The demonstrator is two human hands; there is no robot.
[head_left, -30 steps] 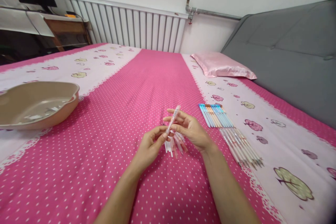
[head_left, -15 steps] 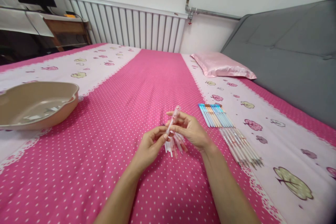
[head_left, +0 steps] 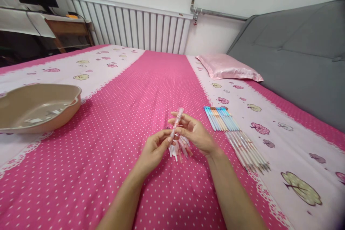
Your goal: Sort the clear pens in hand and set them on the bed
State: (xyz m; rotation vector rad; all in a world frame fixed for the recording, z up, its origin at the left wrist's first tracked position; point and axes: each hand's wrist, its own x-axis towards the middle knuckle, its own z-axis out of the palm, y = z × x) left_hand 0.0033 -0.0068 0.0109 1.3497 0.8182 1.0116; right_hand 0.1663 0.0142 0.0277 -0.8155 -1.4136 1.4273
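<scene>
A slim pink-and-clear pen (head_left: 177, 121) is tilted up between my two hands above the bed. My left hand (head_left: 156, 147) pinches its lower end between thumb and fingers. Higher up the barrel, my right hand (head_left: 194, 131) holds it with the thumb in front and fingers behind. Beneath the hands lies a loose pile of pen parts (head_left: 183, 148), white, clear and pink, partly covered by my fingers. To the right, a row of blue and orange pens (head_left: 221, 119) lies side by side, with a row of clear pens (head_left: 247, 151) just below it.
A beige basin (head_left: 61, 115) with small white pieces inside stands at the left on the bedspread (head_left: 113, 115). Farther back are a pink pillow (head_left: 229, 67) and a grey padded headboard (head_left: 293, 50). Behind the bed is a white radiator (head_left: 134, 25).
The pen's upper end has swung slightly left, and my right hand's fingers have shifted a little around the barrel. My left hand stays almost in place.
</scene>
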